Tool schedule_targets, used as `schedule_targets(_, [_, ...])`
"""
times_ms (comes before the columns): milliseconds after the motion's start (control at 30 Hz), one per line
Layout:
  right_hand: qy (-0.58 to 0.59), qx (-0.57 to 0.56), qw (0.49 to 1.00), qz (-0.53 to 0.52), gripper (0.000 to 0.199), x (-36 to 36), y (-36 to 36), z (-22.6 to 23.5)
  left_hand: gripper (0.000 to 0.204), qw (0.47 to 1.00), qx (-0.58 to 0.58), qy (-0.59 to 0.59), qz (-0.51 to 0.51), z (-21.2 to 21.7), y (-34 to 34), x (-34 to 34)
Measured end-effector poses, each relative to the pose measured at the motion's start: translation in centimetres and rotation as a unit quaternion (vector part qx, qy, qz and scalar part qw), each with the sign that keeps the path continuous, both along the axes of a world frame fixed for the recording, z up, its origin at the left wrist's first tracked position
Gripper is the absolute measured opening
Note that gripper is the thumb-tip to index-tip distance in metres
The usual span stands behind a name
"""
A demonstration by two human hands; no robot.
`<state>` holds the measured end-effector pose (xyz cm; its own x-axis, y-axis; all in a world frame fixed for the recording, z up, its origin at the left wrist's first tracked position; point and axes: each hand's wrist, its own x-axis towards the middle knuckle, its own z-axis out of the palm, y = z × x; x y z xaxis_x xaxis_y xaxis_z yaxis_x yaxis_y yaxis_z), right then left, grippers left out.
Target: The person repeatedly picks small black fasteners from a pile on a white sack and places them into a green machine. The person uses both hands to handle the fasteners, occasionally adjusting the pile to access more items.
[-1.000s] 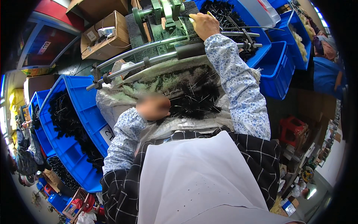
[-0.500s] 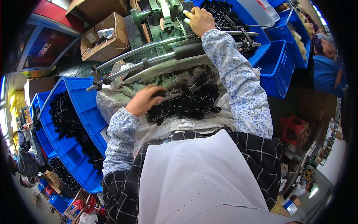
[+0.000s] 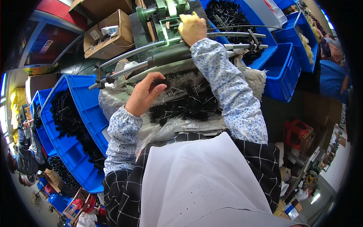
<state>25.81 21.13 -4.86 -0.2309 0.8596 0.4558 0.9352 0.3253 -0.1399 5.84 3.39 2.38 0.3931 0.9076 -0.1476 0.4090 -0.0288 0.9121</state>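
Black bristle brushes (image 3: 187, 108): loose pile, centre of frame; we judge them light, springy, soft-tufted, on thin bendable stems, best taken by the bare wire. Left hand (image 3: 143, 95): at the pile's left edge, thumb and fingers spread. Right hand (image 3: 193, 29): top centre, fingers curled beside a green machine (image 3: 142, 16); we cannot tell what they pinch. Surface: pale sack (image 3: 254, 78), crumpled. Room: blue bin (image 3: 81, 87), left; cardboard box (image 3: 125, 28), upper left; red stool (image 3: 298, 132), right.
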Motion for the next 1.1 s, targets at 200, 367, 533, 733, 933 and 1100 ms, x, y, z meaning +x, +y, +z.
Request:
schedule_targets(200, [-0.028,-0.004,0.999,-0.016,0.011,1.0,-0.4,1.4,0.025,0.999,-0.014,-0.03,0.033,0.2,0.1,-0.1])
schedule_targets(367, [-0.042,0.006,0.999,0.01,0.028,7.0,1.8,-0.2,0.024,0.995,0.079,-0.032,0.05,-0.6,0.0,-0.9])
schedule_targets(533, [0.012,-0.076,0.997,0.027,0.024,9.8,5.4,0.7,0.027,0.992,0.119,-0.036,0.006,-1.0,0.8,0.2])
schedule_targets(733, [-0.057,0.004,0.997,-0.056,0.016,13.0,4.1,5.5,0.026,0.991,0.084,-0.104,0.012,-2.0,1.2,2.1])
schedule_targets(933, [-0.058,-0.293,0.931,0.209,0.03,7.2,-7.8,8.0,0.026,0.98,0.1,-0.131,0.107,-3.3,1.7,5.8])
schedule_targets(1100, [0.125,-0.335,0.917,0.176,0.028,5.5,-10.7,7.5,0.031,0.957,0.078,-0.22,0.175,-2.8,1.6,6.5])
